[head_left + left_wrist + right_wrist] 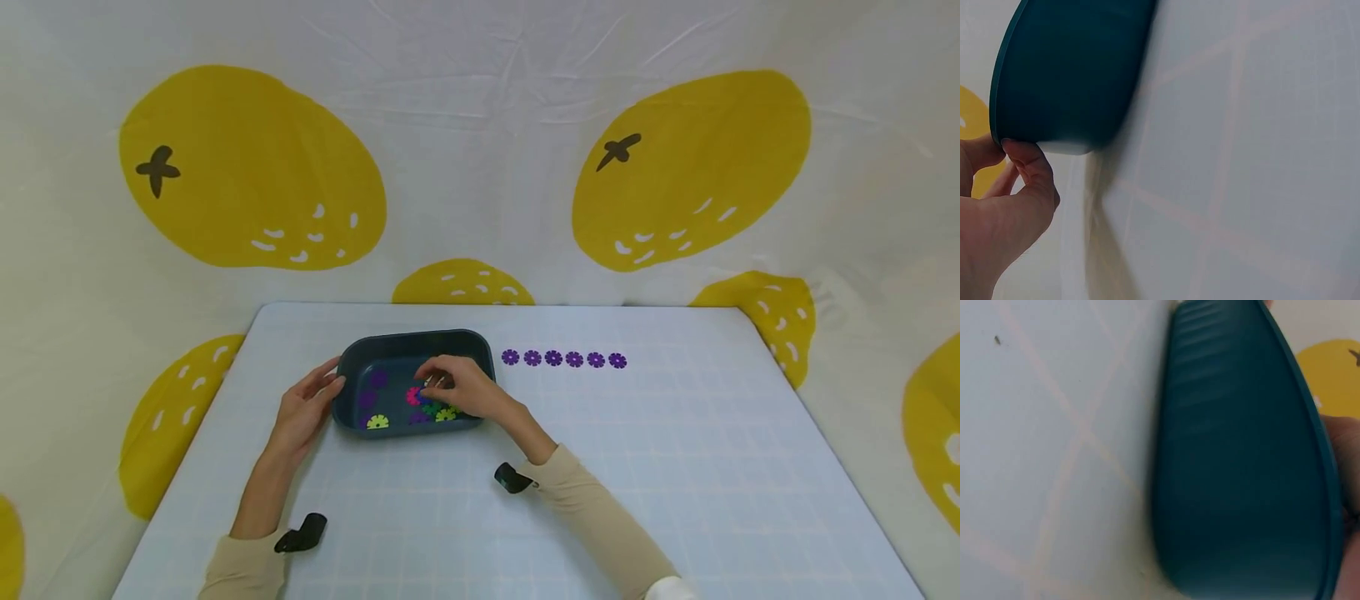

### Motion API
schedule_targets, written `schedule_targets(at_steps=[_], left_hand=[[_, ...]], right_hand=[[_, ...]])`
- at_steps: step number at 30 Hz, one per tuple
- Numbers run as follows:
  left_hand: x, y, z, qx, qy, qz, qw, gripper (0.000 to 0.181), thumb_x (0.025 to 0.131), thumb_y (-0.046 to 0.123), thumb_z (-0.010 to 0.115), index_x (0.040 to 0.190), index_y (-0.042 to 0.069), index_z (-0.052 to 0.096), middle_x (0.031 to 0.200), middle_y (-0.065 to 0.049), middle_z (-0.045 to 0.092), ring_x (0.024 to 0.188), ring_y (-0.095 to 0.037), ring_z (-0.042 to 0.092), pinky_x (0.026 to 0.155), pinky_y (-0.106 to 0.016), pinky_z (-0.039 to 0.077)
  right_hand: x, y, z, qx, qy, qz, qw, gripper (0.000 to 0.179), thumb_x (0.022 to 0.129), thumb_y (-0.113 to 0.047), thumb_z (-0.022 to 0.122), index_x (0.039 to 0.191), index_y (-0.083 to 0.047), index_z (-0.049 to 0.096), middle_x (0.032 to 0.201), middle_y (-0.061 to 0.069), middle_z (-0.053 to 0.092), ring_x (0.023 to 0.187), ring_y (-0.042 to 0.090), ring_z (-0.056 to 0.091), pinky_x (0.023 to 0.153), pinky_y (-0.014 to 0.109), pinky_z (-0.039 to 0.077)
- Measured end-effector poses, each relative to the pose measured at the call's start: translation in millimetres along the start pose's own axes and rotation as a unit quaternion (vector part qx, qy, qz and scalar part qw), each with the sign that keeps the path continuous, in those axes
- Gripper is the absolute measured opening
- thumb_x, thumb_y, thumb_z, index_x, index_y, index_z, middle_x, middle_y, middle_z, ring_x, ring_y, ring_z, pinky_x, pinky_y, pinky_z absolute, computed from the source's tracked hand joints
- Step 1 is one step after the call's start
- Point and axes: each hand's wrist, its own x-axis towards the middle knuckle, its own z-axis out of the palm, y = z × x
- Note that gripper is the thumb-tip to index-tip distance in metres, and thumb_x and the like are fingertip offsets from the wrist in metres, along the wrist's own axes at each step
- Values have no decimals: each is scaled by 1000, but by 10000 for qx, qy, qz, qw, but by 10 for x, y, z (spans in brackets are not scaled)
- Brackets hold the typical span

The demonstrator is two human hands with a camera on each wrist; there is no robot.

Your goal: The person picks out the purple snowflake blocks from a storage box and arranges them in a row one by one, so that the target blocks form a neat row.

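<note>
A dark teal tray (pixel 405 335) holds loose flower-shaped plastic discs: a pink disc (pixel 412 397), a yellow disc (pixel 377 422), purple discs (pixel 367 399) and some green and blue. My left hand (pixel 298 414) grips the tray's left end; in the left wrist view its thumb (pixel 1030 164) lies against the outer wall just under the rim. Inside the tray's right half is my right hand (pixel 468 387), fingers bent down by the pink and blue discs. Whether it pinches a disc cannot be made out. The tray wall (pixel 1241 456) hides most of that hand in the right wrist view.
Right of the tray, several purple flower discs (pixel 553 357) lie in a straight, evenly spaced row. The table (pixel 675 467) has a pale checked cover. Behind it hangs a white cloth (pixel 480 167) with big yellow fruit shapes.
</note>
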Motion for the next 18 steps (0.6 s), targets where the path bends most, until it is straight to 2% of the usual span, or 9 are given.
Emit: schedule_targets(at_steps=[5, 10, 18], left_hand=[[6, -2, -10, -23, -21, -40, 10000, 62, 101, 27, 69, 157, 16, 45, 134, 2, 49, 118, -7, 44, 88, -12, 43], [1, 2, -14, -16, -46, -12, 10000, 63, 101, 28, 69, 157, 15, 44, 133, 3, 49, 116, -6, 44, 86, -12, 43], [-34, -7, 1, 6, -37, 108, 9999, 63, 100, 31, 71, 156, 15, 46, 133, 2, 48, 116, -7, 46, 87, -12, 44]], right_hand=[[23, 12, 93, -270, -453, 216, 9984, 24, 96, -7, 73, 117, 4, 69, 110, 17, 71, 92, 21, 68, 81, 22, 54], [46, -10, 105, -706, -1016, 435, 9914, 28, 95, -13, 75, 120, -1, 72, 111, 11, 71, 90, 16, 66, 79, 18, 51], [80, 6, 88, -746, -1611, 611, 9822, 36, 92, -6, 77, 127, 0, 69, 121, 11, 70, 90, 13, 64, 80, 15, 51]])
